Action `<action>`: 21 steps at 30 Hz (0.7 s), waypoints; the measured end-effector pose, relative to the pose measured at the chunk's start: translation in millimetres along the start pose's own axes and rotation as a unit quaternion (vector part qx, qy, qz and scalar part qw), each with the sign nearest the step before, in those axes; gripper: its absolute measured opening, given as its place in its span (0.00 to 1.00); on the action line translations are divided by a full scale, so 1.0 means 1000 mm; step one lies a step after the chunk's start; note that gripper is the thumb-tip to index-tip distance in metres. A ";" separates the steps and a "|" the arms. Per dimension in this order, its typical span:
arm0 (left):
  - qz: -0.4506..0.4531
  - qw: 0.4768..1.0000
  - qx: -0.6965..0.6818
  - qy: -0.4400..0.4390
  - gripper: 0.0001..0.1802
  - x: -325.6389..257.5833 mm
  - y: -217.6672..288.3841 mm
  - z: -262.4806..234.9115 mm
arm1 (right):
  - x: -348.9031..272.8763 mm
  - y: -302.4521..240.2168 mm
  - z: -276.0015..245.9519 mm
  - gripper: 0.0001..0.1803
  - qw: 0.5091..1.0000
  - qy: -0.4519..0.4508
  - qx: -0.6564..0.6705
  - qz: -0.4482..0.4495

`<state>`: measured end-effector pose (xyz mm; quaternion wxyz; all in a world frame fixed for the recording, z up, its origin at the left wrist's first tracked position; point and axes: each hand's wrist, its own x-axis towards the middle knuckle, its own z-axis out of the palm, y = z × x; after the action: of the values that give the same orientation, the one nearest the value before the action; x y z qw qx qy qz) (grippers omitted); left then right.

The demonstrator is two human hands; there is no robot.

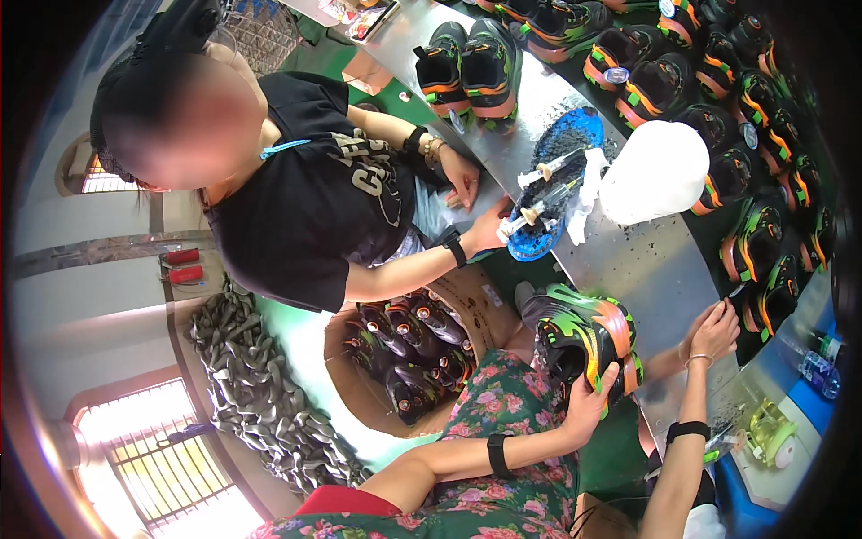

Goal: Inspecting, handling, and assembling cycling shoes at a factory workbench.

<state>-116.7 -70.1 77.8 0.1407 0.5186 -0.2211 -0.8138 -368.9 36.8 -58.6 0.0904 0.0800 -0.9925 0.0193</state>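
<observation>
My left hand [588,404] grips a black sneaker with green and orange trim [584,332] from below, holding it over my floral lap by the edge of the metal table [646,260]. My right hand [716,332] rests at the table's edge with bent fingers, right beside a matching sneaker [763,301] on the dark belt. Whether those fingers pinch anything is hidden.
A co-worker in a black T-shirt [305,198] has both hands at a blue tray [536,250] with brushes. A white lump [655,171] lies beside it. Many sneakers line the belt [763,180]. A cardboard box [467,296] holds several shoes. Grey pieces are piled [260,395] on the floor.
</observation>
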 end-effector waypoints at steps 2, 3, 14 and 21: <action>0.002 1.000 -0.012 -0.001 0.24 0.003 -0.003 0.002 | 0.000 -0.001 0.000 0.21 1.000 0.003 0.002 -0.003; 0.002 1.000 -0.013 0.000 0.24 0.003 -0.003 0.003 | 0.000 -0.001 0.000 0.21 1.000 0.006 0.004 -0.004; 0.058 0.998 -0.019 -0.030 0.18 0.008 -0.015 -0.006 | 0.001 0.007 0.008 0.22 1.000 0.011 -0.004 -0.009; 0.049 0.998 -0.004 -0.047 0.17 0.013 -0.020 -0.021 | 0.001 0.010 0.012 0.22 1.000 0.007 -0.005 -0.013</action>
<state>-103.5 -63.3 50.1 0.1716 0.4677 -0.2492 -0.8305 -373.3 46.4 -70.3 0.0981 0.0924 -0.9908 0.0142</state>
